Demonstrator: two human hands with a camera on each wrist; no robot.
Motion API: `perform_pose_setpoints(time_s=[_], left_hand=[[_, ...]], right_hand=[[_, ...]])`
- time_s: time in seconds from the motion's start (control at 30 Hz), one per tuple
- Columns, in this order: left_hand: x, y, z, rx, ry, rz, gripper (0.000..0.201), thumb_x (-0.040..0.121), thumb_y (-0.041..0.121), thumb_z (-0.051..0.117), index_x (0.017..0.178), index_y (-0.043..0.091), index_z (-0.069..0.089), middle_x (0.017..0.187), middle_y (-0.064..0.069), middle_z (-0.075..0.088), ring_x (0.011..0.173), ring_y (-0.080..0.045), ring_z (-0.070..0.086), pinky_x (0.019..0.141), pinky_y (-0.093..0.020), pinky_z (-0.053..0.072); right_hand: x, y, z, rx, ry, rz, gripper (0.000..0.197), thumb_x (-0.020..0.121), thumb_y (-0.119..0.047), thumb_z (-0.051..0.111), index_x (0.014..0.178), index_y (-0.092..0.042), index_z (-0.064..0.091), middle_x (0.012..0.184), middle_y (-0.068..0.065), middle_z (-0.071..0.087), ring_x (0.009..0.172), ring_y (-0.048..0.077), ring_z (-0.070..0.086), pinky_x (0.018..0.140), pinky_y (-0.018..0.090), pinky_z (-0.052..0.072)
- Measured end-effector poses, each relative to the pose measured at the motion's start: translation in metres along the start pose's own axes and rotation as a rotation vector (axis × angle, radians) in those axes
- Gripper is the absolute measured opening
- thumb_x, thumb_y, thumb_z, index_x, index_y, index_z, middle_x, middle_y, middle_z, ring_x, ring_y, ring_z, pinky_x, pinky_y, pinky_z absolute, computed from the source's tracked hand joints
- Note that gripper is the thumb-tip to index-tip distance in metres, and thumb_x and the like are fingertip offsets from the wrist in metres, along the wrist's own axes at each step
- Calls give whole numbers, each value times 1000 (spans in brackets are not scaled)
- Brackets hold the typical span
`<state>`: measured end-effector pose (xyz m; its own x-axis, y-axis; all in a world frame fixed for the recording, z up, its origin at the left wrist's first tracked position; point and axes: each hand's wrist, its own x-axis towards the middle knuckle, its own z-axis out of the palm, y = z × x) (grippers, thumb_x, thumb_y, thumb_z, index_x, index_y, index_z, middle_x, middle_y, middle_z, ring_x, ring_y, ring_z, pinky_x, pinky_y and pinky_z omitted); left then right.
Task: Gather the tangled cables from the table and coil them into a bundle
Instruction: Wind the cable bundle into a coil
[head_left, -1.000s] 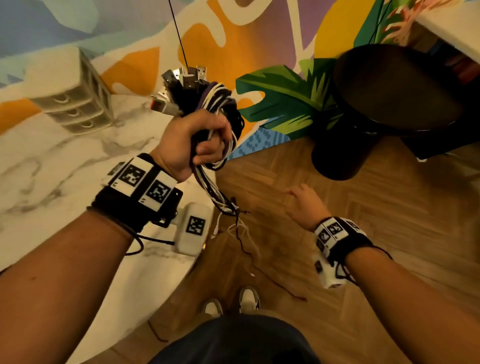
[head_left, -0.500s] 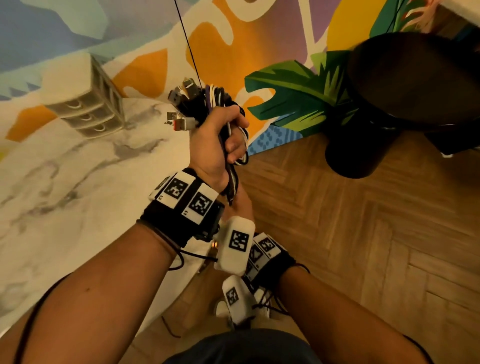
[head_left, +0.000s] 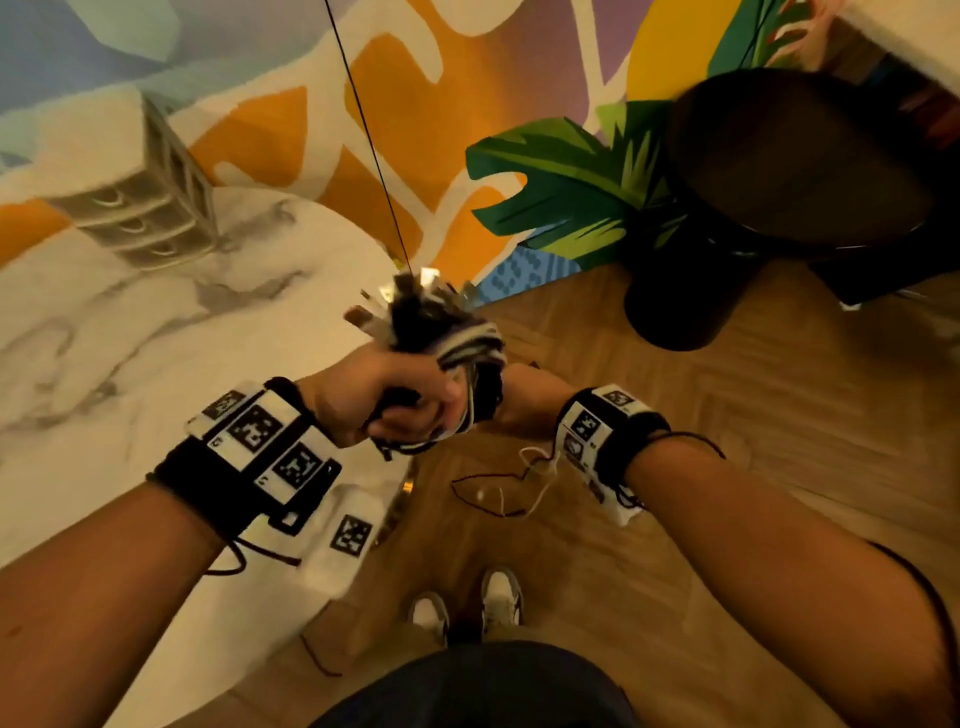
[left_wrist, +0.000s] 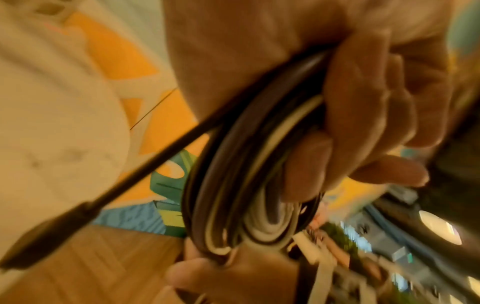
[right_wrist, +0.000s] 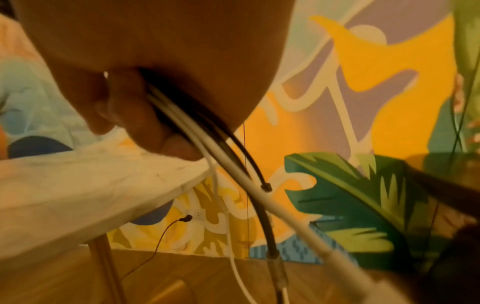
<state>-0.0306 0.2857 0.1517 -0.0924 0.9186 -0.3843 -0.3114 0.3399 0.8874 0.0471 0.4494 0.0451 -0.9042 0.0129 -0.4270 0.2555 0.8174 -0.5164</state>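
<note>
From the head view I see my left hand (head_left: 395, 397) fisted round the cables (head_left: 457, 343), held in the air just off the right edge of the marble tabletop (head_left: 130, 332), plug ends bristling at the far side of the fist. My right hand (head_left: 524, 400) sits just right of the coil, mostly hidden behind it, so from here I cannot tell its grip. The right wrist view settles that: its fingers (right_wrist: 145, 121) are curled round several white and black strands (right_wrist: 233, 168) that trail down toward the floor (right_wrist: 64, 277). The left wrist view shows the coil close: dark and white loops (left_wrist: 233, 174) packed side by side under the curled fingers (left_wrist: 363, 115), one black lead (left_wrist: 145, 170) jutting left to a plug. Everything is motion-blurred.
</note>
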Motion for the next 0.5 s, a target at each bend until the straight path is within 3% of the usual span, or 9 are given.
perform_pose_setpoints(time_s=[0.07, 0.17, 0.27, 0.33, 0.43, 0.5], left_hand=[[-1, 0, 3, 190, 36, -156, 23, 62, 25, 69, 61, 4, 61, 43, -7, 37, 32, -15, 28, 39, -16, 23], [0, 2, 8, 459, 100, -327, 20, 66, 21, 73, 64, 5, 61, 47, -6, 39, 35, -13, 31, 37, -18, 24], [0, -5, 8, 593, 183, -233, 28, 67, 23, 70, 84, 2, 61, 56, -3, 49, 41, -8, 42, 41, -20, 34], [1, -15, 6, 740, 272, -131, 16, 76, 20, 72, 87, 14, 61, 64, 2, 54, 51, -2, 48, 53, -22, 39], [6, -30, -1, 828, 404, -23, 6, 81, 25, 66, 79, 27, 61, 72, 0, 59, 68, -13, 56, 63, -33, 45], [14, -31, 0, 718, 510, 26, 7, 82, 29, 63, 88, 29, 65, 81, -4, 65, 78, -20, 61, 69, -38, 50]], right_hand=[[2, 1, -10, -86, -39, 5, 29, 84, -44, 59, 96, -20, 69, 91, 1, 70, 81, 21, 63, 76, 38, 55], [-3, 0, -33, -161, -100, 9, 24, 85, -43, 64, 97, -24, 70, 92, -1, 70, 83, 19, 63, 78, 35, 54], [-8, 5, -51, -179, -117, 20, 22, 87, -40, 63, 85, -19, 68, 82, 1, 67, 72, 19, 61, 70, 33, 50], [-10, 6, -56, -119, -89, 13, 22, 89, -37, 61, 83, -17, 68, 79, 2, 67, 69, 18, 60, 67, 34, 48], [-13, 0, -61, 119, 40, 10, 25, 94, -29, 54, 73, -19, 63, 65, -1, 59, 54, 11, 53, 54, 27, 46], [-13, -8, -59, 367, 103, 49, 29, 98, -26, 49, 72, -18, 59, 58, -2, 52, 43, 6, 48, 46, 23, 47]])
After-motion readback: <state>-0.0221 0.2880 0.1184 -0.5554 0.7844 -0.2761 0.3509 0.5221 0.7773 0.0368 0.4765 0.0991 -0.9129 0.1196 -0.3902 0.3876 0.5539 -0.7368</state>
